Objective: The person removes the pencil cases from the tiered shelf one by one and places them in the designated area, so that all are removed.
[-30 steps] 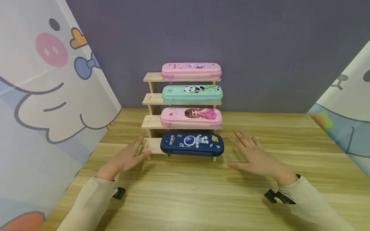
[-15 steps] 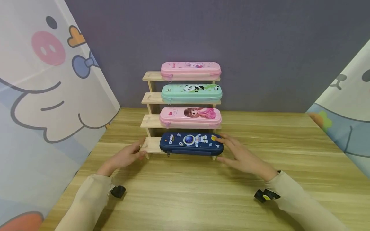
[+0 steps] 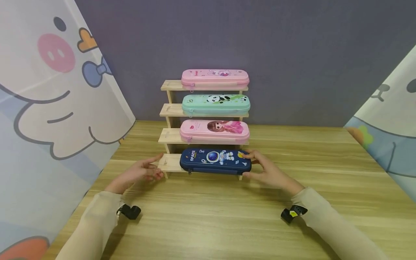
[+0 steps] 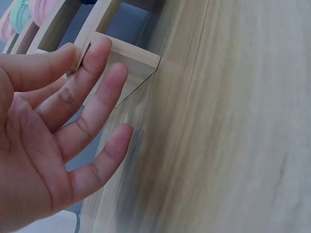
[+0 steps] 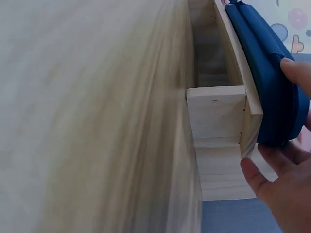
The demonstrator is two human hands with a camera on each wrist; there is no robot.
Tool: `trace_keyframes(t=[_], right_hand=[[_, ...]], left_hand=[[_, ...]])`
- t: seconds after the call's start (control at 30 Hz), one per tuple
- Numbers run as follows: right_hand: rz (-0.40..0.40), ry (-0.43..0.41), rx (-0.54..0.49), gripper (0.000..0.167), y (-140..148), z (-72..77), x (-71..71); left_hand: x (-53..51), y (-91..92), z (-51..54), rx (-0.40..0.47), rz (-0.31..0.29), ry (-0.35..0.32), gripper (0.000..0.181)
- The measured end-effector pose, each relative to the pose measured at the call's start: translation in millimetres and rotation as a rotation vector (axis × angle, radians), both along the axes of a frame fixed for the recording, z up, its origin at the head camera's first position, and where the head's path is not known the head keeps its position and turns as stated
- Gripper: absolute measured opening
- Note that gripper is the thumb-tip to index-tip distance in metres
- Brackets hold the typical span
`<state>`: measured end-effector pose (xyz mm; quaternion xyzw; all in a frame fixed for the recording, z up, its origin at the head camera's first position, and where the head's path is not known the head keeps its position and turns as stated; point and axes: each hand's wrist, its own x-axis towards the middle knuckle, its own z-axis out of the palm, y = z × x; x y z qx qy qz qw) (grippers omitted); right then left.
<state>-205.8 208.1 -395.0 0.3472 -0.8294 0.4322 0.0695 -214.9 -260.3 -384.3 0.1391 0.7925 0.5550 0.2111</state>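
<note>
A navy pencil case (image 3: 214, 161) with an astronaut and the word SPACE lies on the lowest tier of a wooden stepped display rack (image 3: 170, 162). My right hand (image 3: 271, 175) grips its right end, thumb in front and fingers behind; in the right wrist view the blue case (image 5: 272, 82) lies on the board. At the tier's left end my left hand (image 3: 138, 175) holds the board's end between thumb and index finger. In the left wrist view its other fingers (image 4: 97, 116) hang loosely below the board. The index fingertip is partly hidden there.
On the tiers above lie a pink doll pencil case (image 3: 214, 131), a mint panda pencil case (image 3: 216, 104) and a pink rabbit pencil case (image 3: 214, 78). The rack stands on a wood-grain table (image 3: 208, 216) before a grey wall (image 3: 292, 65). Cartoon panels flank it.
My right hand has moved left from the bare table to the navy case and closed on its right end. My left hand stays at the rack's left end, its fingers more bent.
</note>
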Motion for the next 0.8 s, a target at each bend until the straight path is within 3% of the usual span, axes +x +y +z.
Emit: trace_keyframes(t=[0.4, 0.6, 0.8], right_hand=[[0.084, -0.083, -0.251, 0.047, 5.2, -4.1, -6.7], [0.111, -0.079, -0.268, 0.046, 14.6, -3.5, -3.5], [0.201, -0.023, -0.287, 0.051, 25.9, 5.3, 0.0]], left_hand=[[1.5, -0.5, 0.5, 0.000, 0.014, -0.032, 0.073], [0.2, 1.0, 0.9, -0.003, 0.020, -0.049, 0.073], [-0.3, 0.7, 2.3, -0.002, 0.019, -0.051, 0.073]])
